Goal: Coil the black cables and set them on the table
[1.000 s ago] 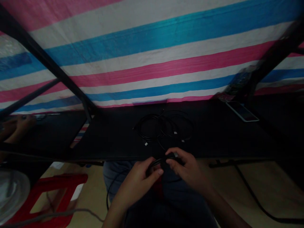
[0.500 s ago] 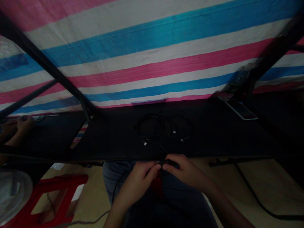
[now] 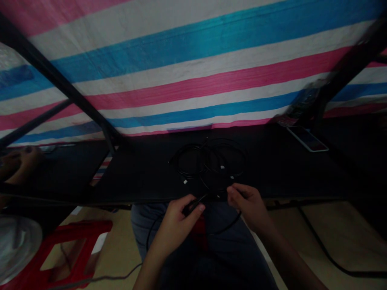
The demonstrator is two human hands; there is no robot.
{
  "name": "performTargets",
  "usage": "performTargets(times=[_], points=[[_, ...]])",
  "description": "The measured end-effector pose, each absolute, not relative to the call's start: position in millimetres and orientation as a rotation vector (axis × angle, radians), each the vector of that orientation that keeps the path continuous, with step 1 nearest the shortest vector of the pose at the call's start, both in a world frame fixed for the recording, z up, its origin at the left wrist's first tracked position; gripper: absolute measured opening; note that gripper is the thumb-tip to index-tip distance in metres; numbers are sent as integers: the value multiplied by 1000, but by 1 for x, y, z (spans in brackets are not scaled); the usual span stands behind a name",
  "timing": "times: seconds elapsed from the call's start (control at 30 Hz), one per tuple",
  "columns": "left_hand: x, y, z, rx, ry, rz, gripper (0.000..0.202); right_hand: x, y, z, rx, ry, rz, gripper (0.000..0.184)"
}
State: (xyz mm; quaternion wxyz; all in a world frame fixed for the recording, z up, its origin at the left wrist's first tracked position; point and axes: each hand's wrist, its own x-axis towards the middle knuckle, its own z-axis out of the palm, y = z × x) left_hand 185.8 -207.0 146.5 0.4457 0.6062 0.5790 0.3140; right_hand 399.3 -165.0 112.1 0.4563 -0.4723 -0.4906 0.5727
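Between thumb and fingers, my left hand point(image 3: 180, 215) grips a black cable point(image 3: 198, 200) at the table's near edge. My right hand point(image 3: 246, 203) is closed in a pinch to the right of it, with a length of the black cable hanging from it in a loop over my lap. The exact part in the right fingertips is too dark to make out. Beyond the hands, coiled black cables point(image 3: 190, 176) with small white connector ends point(image 3: 185, 182) lie on the black table point(image 3: 145, 173).
A phone point(image 3: 308, 139) and a plastic bottle point(image 3: 302, 102) are at the right. Dark metal posts point(image 3: 60, 80) slant before a striped sheet point(image 3: 193, 90). Another person's hand point(image 3: 26, 161) is at far left, above a red stool point(image 3: 75, 241) and a clear round container point(image 3: 19, 245).
My hands were close together over the cable. Now the right hand has moved up and to the right, and a stretch of cable shows between and below them.
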Motion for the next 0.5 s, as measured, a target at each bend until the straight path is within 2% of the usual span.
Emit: performTargets(times=[0.17,0.37,0.5], points=[[183,-208,148,1443,1456,872,21,401,-161,110,-1039,-778,1468,54],[181,-214,143,1360,1378,834,42,403,-158,106,-1160,-819,1451,53],[181,-217,141,1346,1342,777,44,397,-167,96,-1238,-982,1346,50]])
